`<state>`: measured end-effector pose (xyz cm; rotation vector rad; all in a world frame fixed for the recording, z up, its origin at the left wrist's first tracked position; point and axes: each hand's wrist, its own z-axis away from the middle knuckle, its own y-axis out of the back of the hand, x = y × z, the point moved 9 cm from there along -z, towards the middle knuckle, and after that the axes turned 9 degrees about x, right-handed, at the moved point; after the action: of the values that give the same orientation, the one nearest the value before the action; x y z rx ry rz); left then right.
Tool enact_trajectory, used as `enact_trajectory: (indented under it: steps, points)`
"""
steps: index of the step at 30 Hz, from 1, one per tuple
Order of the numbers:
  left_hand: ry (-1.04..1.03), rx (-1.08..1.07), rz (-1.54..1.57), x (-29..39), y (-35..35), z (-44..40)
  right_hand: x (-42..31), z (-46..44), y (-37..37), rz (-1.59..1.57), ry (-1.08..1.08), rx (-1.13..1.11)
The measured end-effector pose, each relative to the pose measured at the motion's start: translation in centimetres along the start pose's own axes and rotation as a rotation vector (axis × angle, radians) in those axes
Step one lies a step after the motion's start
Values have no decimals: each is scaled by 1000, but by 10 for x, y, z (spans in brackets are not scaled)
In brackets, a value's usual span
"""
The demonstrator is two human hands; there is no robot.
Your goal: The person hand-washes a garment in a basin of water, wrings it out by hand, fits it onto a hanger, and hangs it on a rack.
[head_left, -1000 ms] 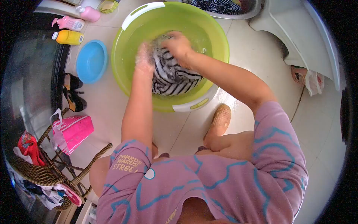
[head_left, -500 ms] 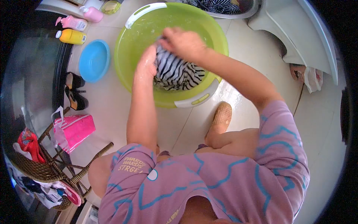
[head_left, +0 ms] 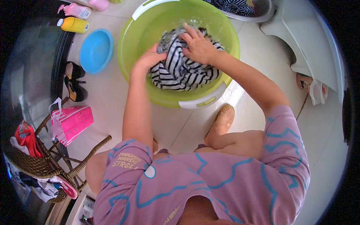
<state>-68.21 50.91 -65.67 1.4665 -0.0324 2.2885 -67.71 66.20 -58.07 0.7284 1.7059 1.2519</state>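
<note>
- Biggest thing on my feed: the green tub [head_left: 140,33], on the floor.
- Striped cloth [head_left: 176,69], bunched up in it (pretty splashy in there).
- Blue basin [head_left: 96,51], near the tub.
- Right hand [head_left: 197,47]: fingers spread on the cloth.
- Left hand [head_left: 150,59]: touching its edge, can't tell if it's gripping.

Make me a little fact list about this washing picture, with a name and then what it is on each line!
Big tub: green tub with white handles, water inside
In the tub: black-and-white striped cloth
Left hand: left hand touching the cloth, grip unclear
Right hand: right hand on the cloth, fingers spread
On the floor: blue basin, yellow bottle, black shoes
</note>
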Motion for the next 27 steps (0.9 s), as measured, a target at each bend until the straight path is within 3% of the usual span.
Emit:
enact_trajectory:
  steps: [1,2,4,5,6,9,10,11,13,14,15,16,17,19,21,23,24,26,27]
  points:
    - [-70,24,-75,-1,-1,-2,-2,-1,-15,-137,-8,-16]
    - [32,92,-274,-16,7,-8,-1,-3,-27,-274,-15,-32]
    - [235,230,-667,-25,26,-11,-13,-4,-25,-239,239,-54]
    - [235,319,-653,-21,29,-9,-19,-4,-24,-218,365,-64]
    - [233,405,-638,-20,31,-5,-17,-10,-34,-90,339,-68]
    - [217,630,-414,-21,24,4,20,-7,-74,-62,-231,-276]
    - [148,727,-291,-16,19,7,30,-7,-73,-230,-544,-319]
    - [77,823,-163,-11,15,10,41,-5,-80,-421,-722,-217]
    - [199,610,285,-13,-7,3,50,2,-87,-809,-1065,4]
    - [317,458,578,-6,-22,2,36,6,-82,-1345,-1175,86]
    - [431,292,865,10,-39,5,13,3,-48,-1441,-1100,34]
    - [431,210,935,21,-43,8,-9,2,-24,-1533,-1022,-18]
    - [424,222,931,24,-39,11,-20,-3,2,-1270,-778,72]
    - [340,125,1021,21,-38,13,-70,2,43,-1009,-479,-24]
    - [203,-40,1093,58,-47,35,-118,14,92,-600,-46,194]
    - [-15,-607,1640,116,-57,68,-146,20,91,-438,143,76]
    - [106,-416,1500,110,-57,61,-146,17,85,-365,192,118]
    - [1068,-781,3128,111,-58,53,-124,3,67,-242,190,235]
    - [1444,-997,3729,113,-42,45,-111,-6,66,-216,139,205]
